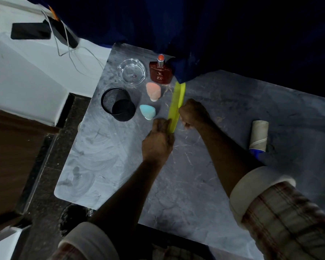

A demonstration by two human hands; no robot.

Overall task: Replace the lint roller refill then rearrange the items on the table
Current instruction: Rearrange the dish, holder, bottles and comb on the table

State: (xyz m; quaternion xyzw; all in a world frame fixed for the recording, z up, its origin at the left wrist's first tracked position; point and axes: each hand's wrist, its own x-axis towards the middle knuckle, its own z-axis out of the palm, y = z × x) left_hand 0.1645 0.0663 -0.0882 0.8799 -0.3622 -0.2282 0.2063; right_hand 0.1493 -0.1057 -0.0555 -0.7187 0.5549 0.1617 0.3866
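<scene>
Both hands were on the yellow-green strip (177, 102), mid-table (105, 147). Right hand (193, 113) had its fingers curled round the strip's middle from the rt side. Left hand (158, 141) lay at the near end, fingers fairly straight against the edge; pinching or just pressing, couldn't tell, thumb hidden. The strip looked thin, flat, stiff-ish plastic, prob. light and a bit slick, so best taken by the long edges near the middle.

The lint roller (258, 134) lay well apart at the far rt, untouched. Its roll looked like bare cardboard, light and easy to crush, so prob. better to lift it by the blue handle (257, 153), though most of that was cut off behind the rt forearm.

The strip's far tip ran under the dark blue cloth (186, 72), which also hid the table's back. To the left stood a red bottle (160, 74), glass dish (132, 71), peach sponge (153, 91), blue sponge (147, 112) and mesh cup (118, 104). The bottle's label was too small to read properly.
</scene>
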